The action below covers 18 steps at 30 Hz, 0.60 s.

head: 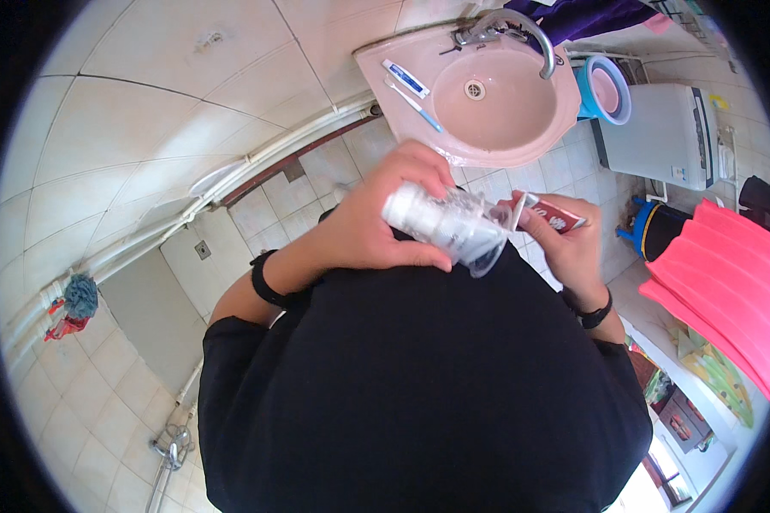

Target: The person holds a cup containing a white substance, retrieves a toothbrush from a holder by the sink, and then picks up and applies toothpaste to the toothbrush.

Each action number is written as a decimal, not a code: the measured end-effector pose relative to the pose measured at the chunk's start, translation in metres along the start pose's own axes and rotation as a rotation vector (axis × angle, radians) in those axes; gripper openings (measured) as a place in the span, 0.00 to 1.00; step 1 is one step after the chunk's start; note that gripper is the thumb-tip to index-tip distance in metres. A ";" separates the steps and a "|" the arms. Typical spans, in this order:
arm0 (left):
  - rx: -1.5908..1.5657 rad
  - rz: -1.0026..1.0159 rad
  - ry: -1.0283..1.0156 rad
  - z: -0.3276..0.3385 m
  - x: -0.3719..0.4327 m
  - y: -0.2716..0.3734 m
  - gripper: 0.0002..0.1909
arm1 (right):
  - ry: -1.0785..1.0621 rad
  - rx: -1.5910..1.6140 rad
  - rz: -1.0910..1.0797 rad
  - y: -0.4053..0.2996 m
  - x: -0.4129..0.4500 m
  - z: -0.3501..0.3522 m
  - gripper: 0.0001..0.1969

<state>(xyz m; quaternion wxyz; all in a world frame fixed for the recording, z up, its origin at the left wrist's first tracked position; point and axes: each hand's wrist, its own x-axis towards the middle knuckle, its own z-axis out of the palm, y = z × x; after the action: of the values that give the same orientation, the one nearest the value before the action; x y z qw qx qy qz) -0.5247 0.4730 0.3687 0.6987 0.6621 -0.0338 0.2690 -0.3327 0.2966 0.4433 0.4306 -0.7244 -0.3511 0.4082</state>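
My left hand (391, 211) grips a bundle of clear plastic cups (455, 227), blurred, with their open rims towards the right. My right hand (561, 237) holds a red and white packet or card (555, 215) bearing writing, pinched between thumb and fingers at the edge of the clear plastic. Whether the two are joined, I cannot tell. Beyond my hands is a pink washbasin (494, 115) with a curved metal faucet (542, 45). On its left rim lie a toothpaste tube (406, 78) and, beside it, a white and blue toothbrush (414, 104).
Blue and pink plastic basins (605, 93) stand right of the washbasin, next to a grey-white washing machine (658, 134). A bright pink cloth (722, 282) hangs at the right. White pipes (224, 179) run along the tiled wall at the left. A shower valve (174, 444) is at lower left.
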 end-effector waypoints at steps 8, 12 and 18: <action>0.011 -0.032 0.101 -0.006 -0.014 -0.006 0.34 | -0.197 0.038 -0.144 -0.003 0.001 -0.033 0.09; -0.016 -0.066 0.082 -0.006 -0.016 -0.008 0.34 | -0.777 0.532 -0.043 0.007 0.018 -0.045 0.23; 0.041 -0.081 0.082 -0.005 -0.016 -0.008 0.34 | -0.791 0.501 0.130 0.009 0.019 -0.031 0.23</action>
<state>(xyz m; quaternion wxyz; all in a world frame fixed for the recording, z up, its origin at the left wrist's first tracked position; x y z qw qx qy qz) -0.5368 0.4727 0.3542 0.6960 0.6656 0.0272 0.2678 -0.2956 0.2996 0.4389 0.3988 -0.4078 -0.3326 0.7510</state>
